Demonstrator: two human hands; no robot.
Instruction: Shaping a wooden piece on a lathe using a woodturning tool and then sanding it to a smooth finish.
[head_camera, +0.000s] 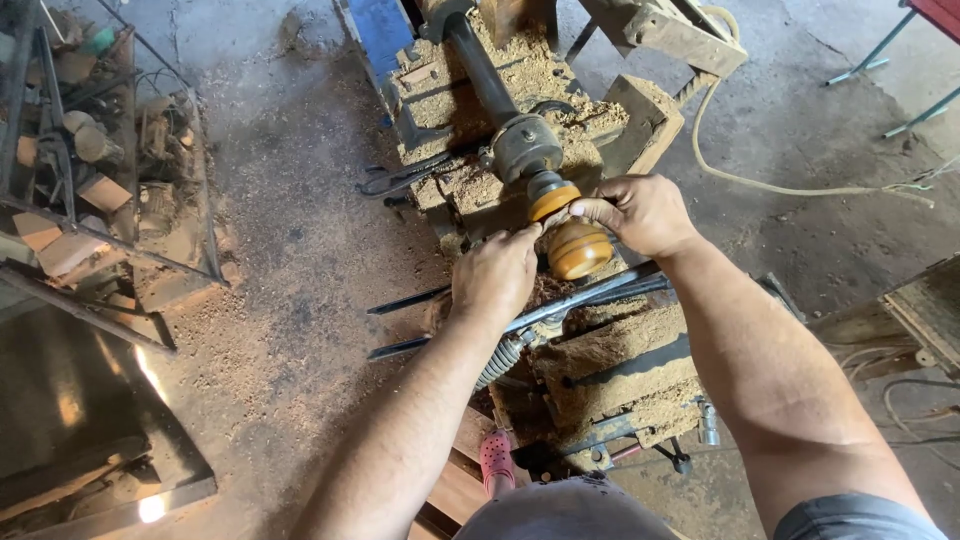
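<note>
Both hands worked at a round orange-brown wooden piece mounted on the lathe, over a bench thick with sawdust. Left hand sat just beside the piece, fingers curled together, fingertips touching it. Right hand came over the top, fingers pinched at its neck. Long metal rods lay under the left wrist.

Workshop floor, sunlit and strewn with sawdust

The concrete floor was grey, stained and dusted with shavings, with a bright patch of sun at lower left. A metal rack of wood offcuts stood on the left. A pale cable snaked across the floor on the right, near thin metal legs of some furniture in the top corner.
</note>
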